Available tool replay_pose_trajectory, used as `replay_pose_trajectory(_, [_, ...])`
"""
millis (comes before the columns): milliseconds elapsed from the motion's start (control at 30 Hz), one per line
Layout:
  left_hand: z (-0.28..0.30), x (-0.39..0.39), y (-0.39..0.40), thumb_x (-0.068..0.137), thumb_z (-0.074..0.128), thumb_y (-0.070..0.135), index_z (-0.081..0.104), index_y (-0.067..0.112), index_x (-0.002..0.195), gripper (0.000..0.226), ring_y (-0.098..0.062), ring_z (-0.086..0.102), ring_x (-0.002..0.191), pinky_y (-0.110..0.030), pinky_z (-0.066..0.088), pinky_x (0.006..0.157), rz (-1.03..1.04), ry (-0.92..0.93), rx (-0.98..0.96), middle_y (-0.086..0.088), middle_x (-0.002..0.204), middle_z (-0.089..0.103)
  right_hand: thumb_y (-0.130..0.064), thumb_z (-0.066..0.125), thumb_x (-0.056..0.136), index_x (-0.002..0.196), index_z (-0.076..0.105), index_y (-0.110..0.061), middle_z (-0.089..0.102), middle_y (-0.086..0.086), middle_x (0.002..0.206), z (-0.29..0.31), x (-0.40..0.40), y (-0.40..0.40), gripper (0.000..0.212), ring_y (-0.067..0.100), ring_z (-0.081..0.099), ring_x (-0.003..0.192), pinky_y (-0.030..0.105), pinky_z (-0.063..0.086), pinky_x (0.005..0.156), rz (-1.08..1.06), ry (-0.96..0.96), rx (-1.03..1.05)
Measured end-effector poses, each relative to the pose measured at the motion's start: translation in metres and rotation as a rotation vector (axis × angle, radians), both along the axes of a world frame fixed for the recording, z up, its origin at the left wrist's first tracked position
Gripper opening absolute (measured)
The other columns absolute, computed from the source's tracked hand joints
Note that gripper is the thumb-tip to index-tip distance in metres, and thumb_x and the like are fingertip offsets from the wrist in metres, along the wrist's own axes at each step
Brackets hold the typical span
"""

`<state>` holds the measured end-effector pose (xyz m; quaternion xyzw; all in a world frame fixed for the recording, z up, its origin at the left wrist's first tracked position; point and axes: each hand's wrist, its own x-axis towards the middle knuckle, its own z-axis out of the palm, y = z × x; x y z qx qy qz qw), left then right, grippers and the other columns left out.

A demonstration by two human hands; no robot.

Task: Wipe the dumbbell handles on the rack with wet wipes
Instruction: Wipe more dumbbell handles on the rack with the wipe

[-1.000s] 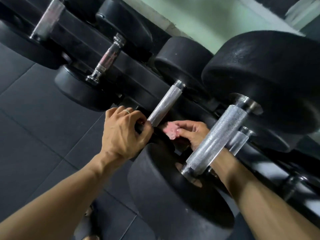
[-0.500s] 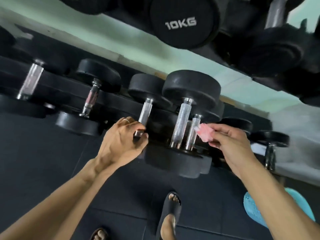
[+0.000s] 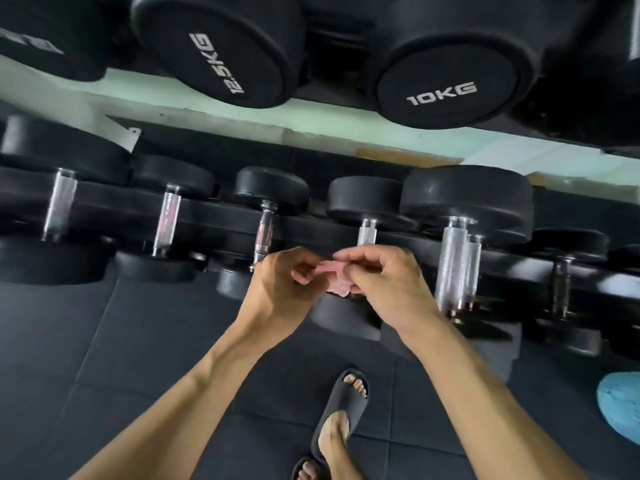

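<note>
Now both hands [image 3: 341, 282] pinching wipe [image 3: 334, 277]

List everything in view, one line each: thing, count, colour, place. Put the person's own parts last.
Wet wipe: one, pink, pinched between both hands.
Lower-rack dumbbells: at least seven, black ends with silver handles, in a row across the middle.
Upper-rack dumbbells: at least three, black; two ends read 12.5KG and 10KG, along the top.
Floor mats: black tiles, below the rack.
Wall: pale green, behind the rack.
Round object: one, light blue, right edge on the floor.
Sandals: two, black, on the feet, bottom centre.
Left hand: grip on the wipe.
Right hand: grip on the wipe.
</note>
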<state>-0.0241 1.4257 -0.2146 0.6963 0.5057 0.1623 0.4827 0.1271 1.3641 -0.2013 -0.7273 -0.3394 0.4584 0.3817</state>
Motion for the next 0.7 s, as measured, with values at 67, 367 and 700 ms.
replay_pose_trajectory(67, [-0.014, -0.015, 0.018, 0.079, 0.079, 0.023, 0.071, 0.03, 0.076, 0.011, -0.001, 0.064, 0.067, -0.019, 0.05, 0.061, 0.112, 0.031, -0.009, 0.012, 0.068, 0.07, -0.008, 0.068, 0.088, 0.089, 0.076, -0.031, 0.074, -0.014, 0.079, -0.016, -0.018, 0.021, 0.024, -0.004, 0.069, 0.075, 0.01, 0.053, 0.071, -0.019, -0.057, 0.005])
replay_pose_trajectory(367, [-0.065, -0.063, 0.084, 0.079, 0.079, 0.013, 0.071, 0.03, 0.067, 0.022, 0.004, 0.059, 0.058, -0.008, 0.042, 0.057, 0.118, -0.032, -0.074, 0.018, 0.062, 0.068, -0.013, 0.069, 0.092, 0.088, 0.077, -0.017, 0.077, 0.003, 0.078, -0.069, -0.08, 0.077, 0.01, 0.016, 0.074, 0.082, 0.031, 0.061, 0.081, -0.139, 0.24, -0.019])
replay_pose_trajectory(700, [-0.144, -0.108, 0.126, 0.082, 0.078, 0.03, 0.072, 0.028, 0.079, 0.007, 0.001, 0.065, 0.078, -0.016, 0.051, 0.074, -0.199, 0.045, 0.051, 0.014, 0.078, 0.07, -0.017, 0.082, 0.08, 0.085, 0.077, -0.017, 0.076, 0.009, 0.077, -0.138, -0.125, 0.087, 0.007, 0.016, 0.071, 0.073, 0.024, 0.06, 0.073, -0.521, 0.185, 0.071])
